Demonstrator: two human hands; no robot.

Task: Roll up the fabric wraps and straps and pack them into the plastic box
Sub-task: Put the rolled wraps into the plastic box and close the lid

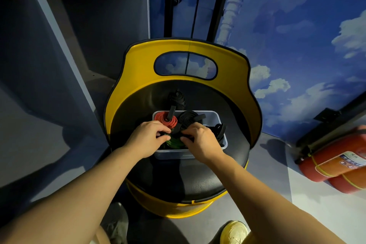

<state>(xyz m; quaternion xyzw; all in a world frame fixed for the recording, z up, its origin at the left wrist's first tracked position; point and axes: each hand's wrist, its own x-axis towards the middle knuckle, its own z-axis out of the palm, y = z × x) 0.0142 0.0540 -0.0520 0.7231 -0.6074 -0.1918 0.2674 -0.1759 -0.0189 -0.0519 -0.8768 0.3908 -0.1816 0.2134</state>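
Note:
A clear plastic box (172, 154) stands on the black seat of a yellow barrel chair (138, 59). Inside it sit a red rolled wrap (164, 120), a black rolled wrap (187, 119) and more black straps (219, 131) at the right end. A green roll (175, 142) lies at the box's near side between my hands. My left hand (147, 137) and my right hand (200, 139) both pinch it, fingers curled on a dark strap end. Another black roll (177, 98) rests on the seat behind the box.
Grey shelving (59, 25) rises at the left. Two red fire extinguishers (336, 166) lie on the floor at the right. A sky-painted wall (297, 35) stands behind the chair. My shoes (234, 232) show at the bottom edge.

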